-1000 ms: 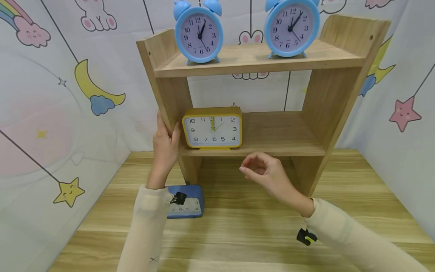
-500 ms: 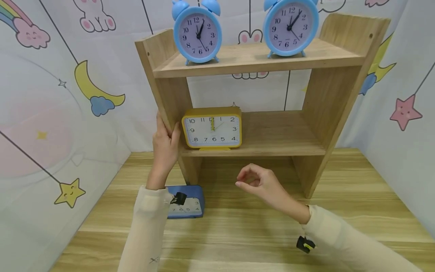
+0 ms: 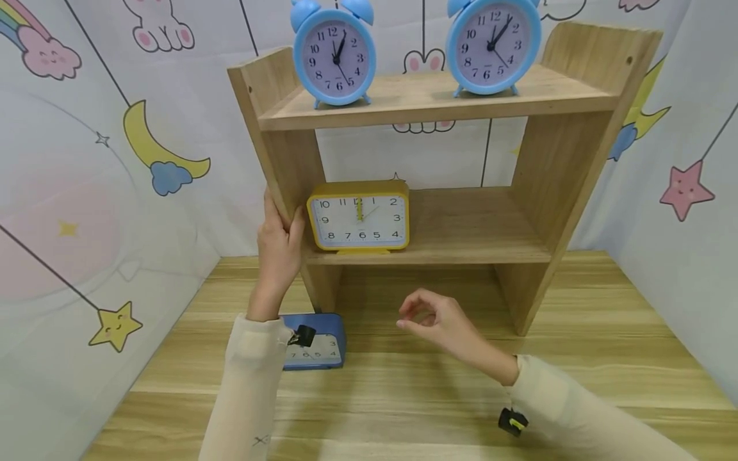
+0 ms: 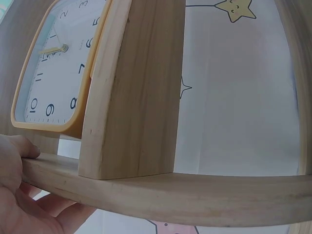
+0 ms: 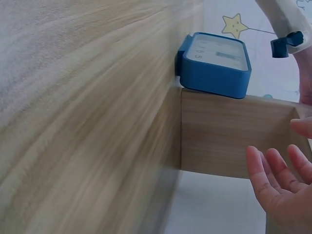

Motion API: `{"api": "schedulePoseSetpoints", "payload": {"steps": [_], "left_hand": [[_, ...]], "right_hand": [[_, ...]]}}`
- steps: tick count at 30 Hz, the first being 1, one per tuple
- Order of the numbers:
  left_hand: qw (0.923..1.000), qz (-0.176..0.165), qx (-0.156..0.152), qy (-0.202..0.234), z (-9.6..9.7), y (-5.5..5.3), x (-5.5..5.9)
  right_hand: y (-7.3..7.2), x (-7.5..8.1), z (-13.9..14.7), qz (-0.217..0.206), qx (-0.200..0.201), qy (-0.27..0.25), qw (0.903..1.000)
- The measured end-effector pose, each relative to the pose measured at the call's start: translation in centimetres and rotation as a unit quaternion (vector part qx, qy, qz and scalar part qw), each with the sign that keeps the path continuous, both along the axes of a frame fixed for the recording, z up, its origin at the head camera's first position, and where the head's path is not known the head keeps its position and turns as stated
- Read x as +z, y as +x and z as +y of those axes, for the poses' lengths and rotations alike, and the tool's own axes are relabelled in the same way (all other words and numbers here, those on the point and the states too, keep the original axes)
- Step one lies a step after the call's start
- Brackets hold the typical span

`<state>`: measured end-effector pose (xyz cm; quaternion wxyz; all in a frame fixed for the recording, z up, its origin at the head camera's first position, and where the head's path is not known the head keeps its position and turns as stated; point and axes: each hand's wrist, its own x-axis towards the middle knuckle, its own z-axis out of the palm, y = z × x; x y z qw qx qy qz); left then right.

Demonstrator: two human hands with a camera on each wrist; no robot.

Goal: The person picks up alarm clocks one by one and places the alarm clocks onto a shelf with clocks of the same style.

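Note:
My left hand (image 3: 278, 250) grips the left side panel of a wooden shelf unit (image 3: 473, 234); in the left wrist view its thumb lies on one side of the panel and its fingers on the other. Beside it, a yellow rectangular clock (image 3: 380, 221) stands upright at the left of the middle shelf. My right hand (image 3: 441, 323), fingers loosely curled and holding nothing, hovers in front of the bottom opening. A blue rectangular clock (image 3: 334, 330) stands on the wooden tabletop by the unit's left foot, partly hidden by my left sleeve; the right wrist view shows that clock (image 5: 214, 78) too.
Two light-blue twin-bell alarm clocks, a left one (image 3: 334, 64) and a right one (image 3: 494, 48), stand on the top shelf. White walls with cartoon prints surround the wooden tabletop (image 3: 392, 403). A small black clip (image 3: 512, 421) hangs from the right cuff.
My right hand has moved down and slightly left, from the middle shelf's front edge to below it. The left hand keeps its grip; the clocks have stayed put.

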<state>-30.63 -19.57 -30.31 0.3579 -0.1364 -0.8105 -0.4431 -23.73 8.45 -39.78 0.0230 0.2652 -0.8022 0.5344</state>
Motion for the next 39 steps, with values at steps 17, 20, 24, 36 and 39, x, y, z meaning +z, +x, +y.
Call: {"api": "schedulePoseSetpoints", "payload": {"steps": [17,20,24,36,39], "left_hand": [[1.0,-0.006,-0.001,0.0,-0.2,-0.1,-0.2],[1.0,-0.008,0.0,0.002,-0.2,-0.1,-0.3],[1.0,-0.006,0.004,0.004,-0.3,0.0,-0.2],[1.0,-0.005,0.001,0.003,-0.1,-0.1,-0.2],[1.0,-0.004,-0.002,0.003,-0.1,-0.2,-0.1]], "right_hand": [[-0.4,-2.3,-1.4,-0.02,0.021,0.006,0.9995],[-0.5,-2.7,-1.9,-0.027,0.026,0.006,0.9993],[-0.9,-3.4,-2.8,-0.024,0.033,0.009,0.9991],[-1.4,-5.0,-5.3,-0.053,0.053,-0.032,0.9967],[-1.4,-5.2,-5.8,-0.057,0.058,-0.039,0.996]]}}
